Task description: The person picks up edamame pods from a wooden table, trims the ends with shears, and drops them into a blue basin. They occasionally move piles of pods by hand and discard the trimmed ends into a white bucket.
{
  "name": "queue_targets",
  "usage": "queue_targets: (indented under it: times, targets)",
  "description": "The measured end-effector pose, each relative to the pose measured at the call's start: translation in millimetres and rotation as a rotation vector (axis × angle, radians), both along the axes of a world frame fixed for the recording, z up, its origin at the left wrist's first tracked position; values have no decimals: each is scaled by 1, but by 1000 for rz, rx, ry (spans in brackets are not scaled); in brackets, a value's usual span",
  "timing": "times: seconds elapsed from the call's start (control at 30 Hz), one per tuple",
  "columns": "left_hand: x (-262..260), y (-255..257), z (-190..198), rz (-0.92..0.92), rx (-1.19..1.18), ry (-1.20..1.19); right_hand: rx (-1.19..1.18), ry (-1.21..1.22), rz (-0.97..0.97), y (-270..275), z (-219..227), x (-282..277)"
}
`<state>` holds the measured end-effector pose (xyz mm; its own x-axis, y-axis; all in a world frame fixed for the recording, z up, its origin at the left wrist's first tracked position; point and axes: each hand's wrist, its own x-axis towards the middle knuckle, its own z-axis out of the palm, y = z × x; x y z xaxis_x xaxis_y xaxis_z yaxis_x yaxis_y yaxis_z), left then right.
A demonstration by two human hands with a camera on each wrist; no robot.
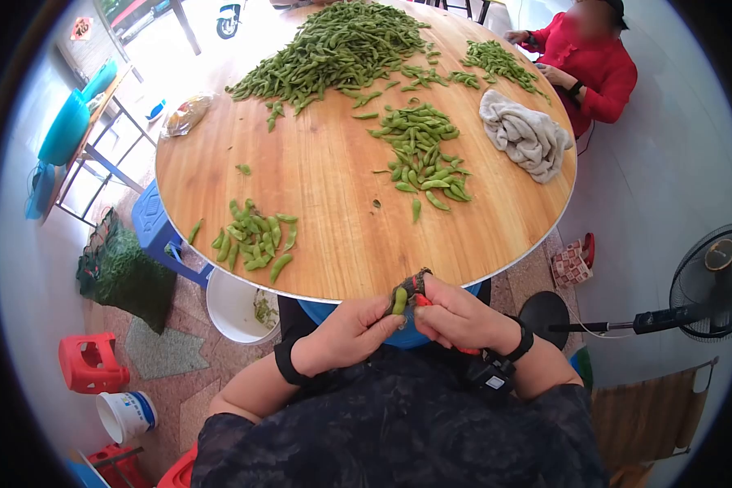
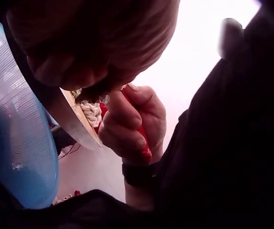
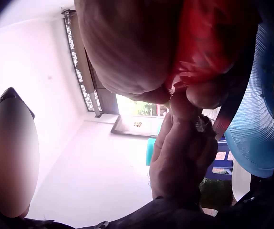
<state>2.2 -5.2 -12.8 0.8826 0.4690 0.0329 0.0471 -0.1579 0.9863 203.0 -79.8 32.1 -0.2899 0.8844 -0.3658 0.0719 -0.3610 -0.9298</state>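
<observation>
At the near edge of the round wooden table (image 1: pixel 333 236), the left hand (image 1: pixel 350 329) pinches a green bean pod (image 1: pixel 400 300) between thumb and fingers, with dark scraps beside it. Right next to it, the right hand (image 1: pixel 457 313) grips a red-handled tool (image 1: pixel 421 300); its working end is hidden at the fingertips. In the left wrist view the red handle (image 2: pixel 144 143) runs through the curled right fingers. The right wrist view shows red (image 3: pixel 206 38) in the right hand, close to the left hand (image 3: pixel 180 162). Beneath the hands is a blue basket (image 1: pixel 317 311).
A large pod heap (image 1: pixel 325 57) covers the table's far side; smaller piles lie at centre (image 1: pixel 427 154) and near left (image 1: pixel 252 236). A cloth (image 1: pixel 525 134) lies at right. A person in red (image 1: pixel 586 65) sits beyond. A white bucket (image 1: pixel 234 309) and fan (image 1: pixel 708 285) flank the table.
</observation>
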Motion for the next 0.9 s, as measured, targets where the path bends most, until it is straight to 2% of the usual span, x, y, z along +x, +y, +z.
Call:
queue_targets:
  times: [0.03,0.1,0.13,0.2,0.33,0.4,0.43,0.47,0.5,0.53,0.57,0.6,0.63,0.67,0.7,0.73,0.77,0.8,0.83,0.87,0.9]
  targets:
    - [0,-1,4,-3,-1,-1,-10,-6,11,-1,0,1]
    - [-1,-2,9,32,296,101,-21,-10,21,-1,2,1]
    - [-1,-2,8,31,298,101,-45,-22,37,0,8,0]
    - [0,-4,5,121,611,92,-62,-33,50,2,10,-2]
    - [-3,-1,2,100,644,61,-27,-49,38,-1,2,-6]
    - [-6,1,4,-83,35,-4,-43,-43,41,-1,-2,-7]
    - [-6,5,-1,-86,38,-4,-76,98,26,0,-4,-7]
    - [-8,7,-11,-166,-305,-3,-112,240,12,0,-8,-6]
    - [-10,6,-15,-241,-653,2,-118,243,10,-2,-16,-6]
    - [-9,3,-17,-242,-654,4,-158,437,-6,-2,-26,-6]
    - [-6,0,-16,-248,-855,-45,-195,628,-22,-2,-30,-5]
    - [-4,-1,-14,-253,-1053,-96,-192,626,-21,0,-27,-4]
    - [-3,1,-11,-257,-1050,-96,-163,485,-46,1,-22,-4]
    - [-2,4,-6,-203,-752,32,-136,342,-73,2,-17,-2]
    - [-1,6,-2,-150,-452,152,-134,337,-80,1,-12,1]
    - [-3,6,1,-158,-452,147,-70,132,-82,1,-8,4]
    - [-7,6,4,-139,-293,144,-5,-72,-81,0,-5,6]
    - [-10,5,5,-115,-136,143,-5,-73,-84,-1,-8,6]
    - [-8,6,5,-113,-137,145,318,-333,-52,-1,-14,5]
    - [-5,5,4,-79,-252,135,642,-586,-14,-3,-19,2]
    - [-3,4,3,-44,-365,123,641,-579,-10,-4,-16,-4]
